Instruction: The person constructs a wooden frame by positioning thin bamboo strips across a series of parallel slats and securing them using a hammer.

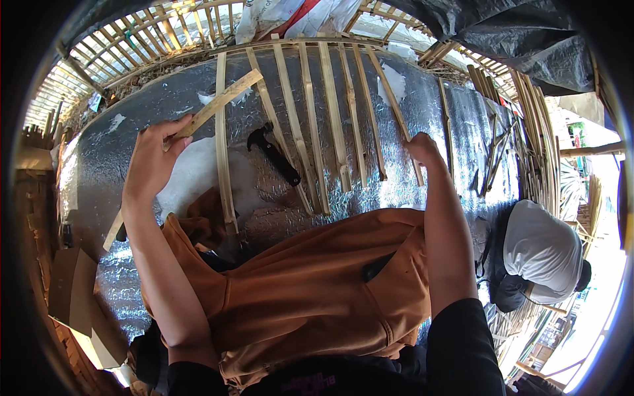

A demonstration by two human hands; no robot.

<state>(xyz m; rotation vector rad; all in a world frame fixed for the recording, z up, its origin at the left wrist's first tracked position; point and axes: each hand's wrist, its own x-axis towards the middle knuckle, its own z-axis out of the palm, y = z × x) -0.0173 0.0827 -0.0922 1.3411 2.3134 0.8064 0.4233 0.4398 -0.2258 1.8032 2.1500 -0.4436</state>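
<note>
My left hand [158, 155] is closed around a flat bamboo strip [228, 92], which slants from the upper right down past my wrist. My right hand [424, 150] grips the lower part of another thin bamboo strip [387, 86], whose far end reaches the rail at the back. Between my hands, several bamboo strips [335, 119] lie side by side on a silvery foil sheet [158, 99]. A black tool shaped like a hammer [276, 158] rests on the foil and strips, to the right of my left hand.
A brown garment [317, 290] spreads over the space in front of me. On the left stands an open cardboard box [72, 290]. Another person in a light shirt [541, 247] bends over at the right, near long bundled canes [538, 145]. Slatted bamboo fencing [132, 43] runs along the back.
</note>
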